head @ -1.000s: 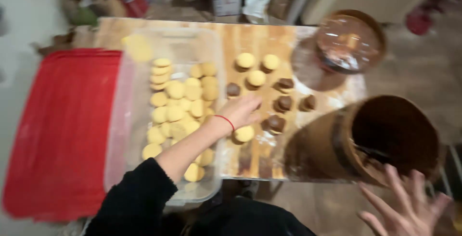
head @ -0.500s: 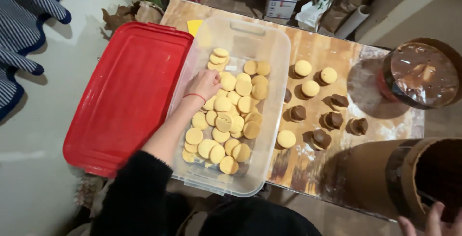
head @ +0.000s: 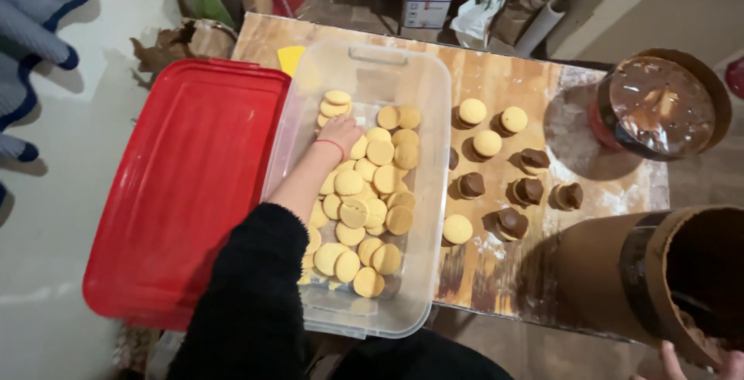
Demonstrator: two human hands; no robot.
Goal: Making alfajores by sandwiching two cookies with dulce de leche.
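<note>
Wooden table (head: 496, 93), cluttered. Left hand (head: 339, 129) inside clear tub (head: 422, 194), fingers curled onto a plain cookie (head: 336, 107) — pick step. Grip unconfirmed. Right hand (head: 697, 363) barely visible.

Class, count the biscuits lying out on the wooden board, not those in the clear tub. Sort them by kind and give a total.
Plain yellow biscuits: 4
Chocolate-topped biscuits: 6, one of them half hidden behind the wall of the clear tub
Total on the wooden board: 10
</note>
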